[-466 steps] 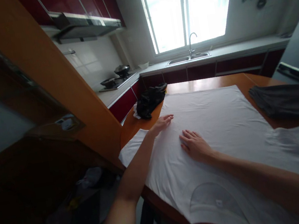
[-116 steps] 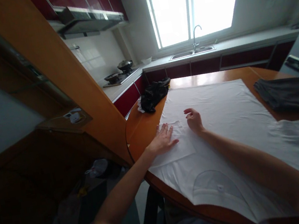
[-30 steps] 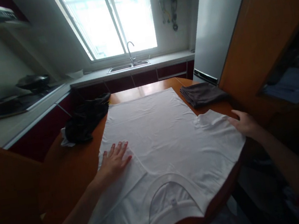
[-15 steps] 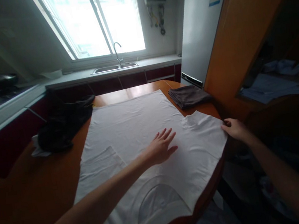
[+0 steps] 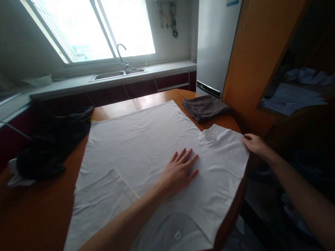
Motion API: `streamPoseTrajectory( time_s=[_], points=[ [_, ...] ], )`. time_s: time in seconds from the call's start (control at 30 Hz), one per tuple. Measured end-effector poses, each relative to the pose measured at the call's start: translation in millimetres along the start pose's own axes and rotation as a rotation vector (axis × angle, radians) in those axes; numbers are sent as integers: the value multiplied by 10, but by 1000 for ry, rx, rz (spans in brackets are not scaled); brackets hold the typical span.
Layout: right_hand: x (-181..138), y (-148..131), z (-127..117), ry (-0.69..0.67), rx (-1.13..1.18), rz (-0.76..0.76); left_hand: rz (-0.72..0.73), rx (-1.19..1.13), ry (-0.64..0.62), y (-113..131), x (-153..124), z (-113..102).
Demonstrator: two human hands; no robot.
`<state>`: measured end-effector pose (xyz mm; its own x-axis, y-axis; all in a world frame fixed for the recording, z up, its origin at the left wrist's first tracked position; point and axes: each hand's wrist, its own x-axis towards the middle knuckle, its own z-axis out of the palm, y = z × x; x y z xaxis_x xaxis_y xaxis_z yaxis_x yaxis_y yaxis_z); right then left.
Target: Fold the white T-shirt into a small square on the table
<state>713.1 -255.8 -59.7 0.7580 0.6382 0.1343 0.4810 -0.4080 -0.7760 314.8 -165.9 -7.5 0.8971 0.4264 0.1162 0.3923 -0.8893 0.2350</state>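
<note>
a white t-shirt (image 5: pixel 138 138) lies spread across the tabletop (image 5: pixel 3 223), its neckline (image 5: pixel 173 243) at the near edge. the left hand (image 5: pixel 178 172) rests flat and splayed wide on it, while the right hand (image 5: pixel 255 144) pinches the sleeve (image 5: pixel 226 143) at the right edge; a folded brown cloth (image 5: pixel 204 108) lies beyond that sleeve, near the far right edge.

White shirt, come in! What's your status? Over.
Left hand spread on white shirt. Right hand pinching one sleeve. Other sleeve folded inward. Folded dark cloth beside shirt.
</note>
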Motion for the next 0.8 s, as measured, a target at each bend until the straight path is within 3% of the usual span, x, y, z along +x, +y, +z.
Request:
streamPoseTrajectory(
  time_s=[0.13,0.3,0.4,0.57,0.67,0.8],
  points=[
    [-33,-13,-13,16,87,3,-2,-1,2,-4,3,13],
    [-117,-122,-160,77,-134,-142,3,-1,-1,-14,10,32],
    [-206,-315,-252,117,-183,-284,3,-17,12,-19,13,38],
    [-492,-856,-292,190,-45,-505,27,-99,50,-31,14,32],
    [-805,-1198,-182,111,65,-615,5,-206,130,-42,25,10],
    [-1336,-1513,128,-100,123,-706,-37,-349,275,-45,50,-35]
  ],
)
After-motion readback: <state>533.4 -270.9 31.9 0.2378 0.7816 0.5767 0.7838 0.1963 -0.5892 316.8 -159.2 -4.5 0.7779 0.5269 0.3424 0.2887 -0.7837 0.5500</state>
